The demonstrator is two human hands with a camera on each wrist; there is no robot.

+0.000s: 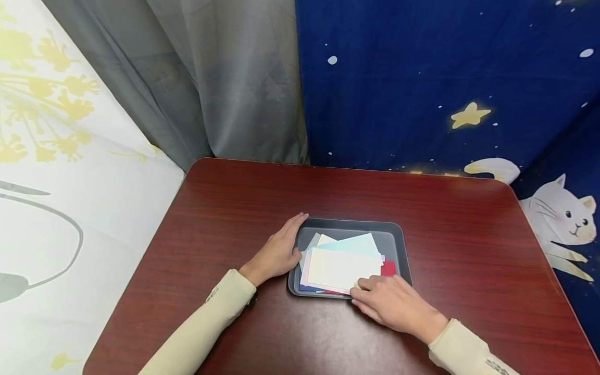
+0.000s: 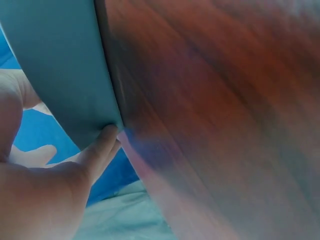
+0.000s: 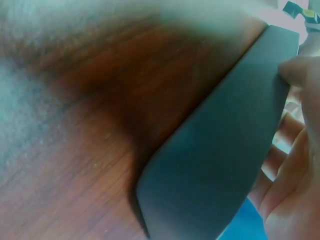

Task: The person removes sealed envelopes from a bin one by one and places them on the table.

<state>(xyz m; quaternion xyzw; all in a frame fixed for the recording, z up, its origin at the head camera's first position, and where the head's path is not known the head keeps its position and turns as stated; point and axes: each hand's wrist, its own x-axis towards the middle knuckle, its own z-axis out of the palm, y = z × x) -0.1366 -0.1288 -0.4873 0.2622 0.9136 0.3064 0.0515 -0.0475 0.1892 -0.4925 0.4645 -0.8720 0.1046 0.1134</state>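
A stack of cards (image 1: 344, 268) in cream, pale blue, pink, dark blue and red lies loosely fanned in a dark grey tray (image 1: 398, 239). My left hand (image 1: 276, 250) lies along the tray's left edge, fingers extended and thumb beside the rim. In the left wrist view its fingers touch the outside of the tray wall (image 2: 75, 65). My right hand (image 1: 394, 302) reaches over the front right rim with bent fingers at the lower right corner of the cards. Its thumb is at the tray's outer wall (image 3: 220, 130) in the right wrist view. Whether its fingertips pinch a card is hidden.
The tray stands on a reddish-brown wooden table (image 1: 234, 192) with rounded corners. Behind the table hang a grey curtain (image 1: 253, 78) and a dark blue curtain (image 1: 398, 94) with stars and a cat. A white patterned cloth (image 1: 70, 219) hangs at the left.
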